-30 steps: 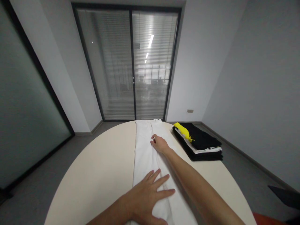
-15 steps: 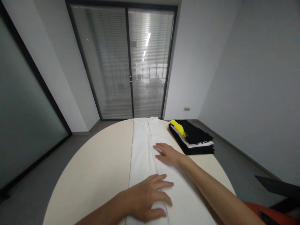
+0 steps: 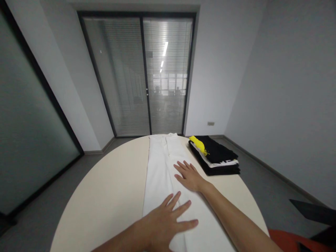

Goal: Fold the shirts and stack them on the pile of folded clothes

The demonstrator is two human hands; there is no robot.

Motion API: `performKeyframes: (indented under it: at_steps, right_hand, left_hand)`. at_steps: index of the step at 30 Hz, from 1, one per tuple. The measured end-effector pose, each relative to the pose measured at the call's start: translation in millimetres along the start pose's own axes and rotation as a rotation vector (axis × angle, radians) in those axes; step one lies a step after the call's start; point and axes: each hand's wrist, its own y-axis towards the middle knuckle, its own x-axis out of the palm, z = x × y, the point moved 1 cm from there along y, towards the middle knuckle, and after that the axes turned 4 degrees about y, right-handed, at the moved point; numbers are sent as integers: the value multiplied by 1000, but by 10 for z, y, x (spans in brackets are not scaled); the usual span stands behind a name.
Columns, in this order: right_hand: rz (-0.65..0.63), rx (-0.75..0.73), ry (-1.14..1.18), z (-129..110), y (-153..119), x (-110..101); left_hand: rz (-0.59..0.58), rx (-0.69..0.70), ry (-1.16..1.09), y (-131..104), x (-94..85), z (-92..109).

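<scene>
A long white garment (image 3: pixel 159 168) lies folded lengthwise on the round, pale table (image 3: pixel 110 185), running from the near side to the far edge. My left hand (image 3: pixel 168 220) rests on its near part with the fingers spread. Farther up, toward the garment's right side, my right hand (image 3: pixel 189 176) lies flat with its fingers apart. Neither hand grips the cloth. A crease runs down the middle of the garment, passing between and under the hands.
At the table's right rear is a stack of folded black and white clothes (image 3: pixel 220 150) with a yellow print on top. A red and black chair (image 3: pixel 291 241) stands at the lower right. Glass doors (image 3: pixel 141 77) are beyond the table.
The fingers of my left hand have spread wider and point farther forward. My right hand has shifted slightly right and nearer, its fingers more fanned out. The view has tilted slightly up.
</scene>
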Motion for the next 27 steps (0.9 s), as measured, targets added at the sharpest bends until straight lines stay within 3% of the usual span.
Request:
performKeyframes:
  at_steps: [5, 9, 13, 20, 27]
  right_hand:
    - [-24, -82, 33, 26, -47, -47]
    - [-18, -155, 56, 37, -125, -128]
    - [-24, -248, 90, -6, -185, -169]
    - [-76, -365, 109, -206, -284, -196]
    - [-50, -435, 205, -318, -306, -223]
  left_hand:
    - [38, -31, 17, -22, -90, -73]
    - [220, -352, 125, -139, -186, -389]
    - [197, -594, 125, -282, -123, -707]
    - [224, -733, 139, -350, -57, -865]
    - [236, -757, 178, -341, -45, -901]
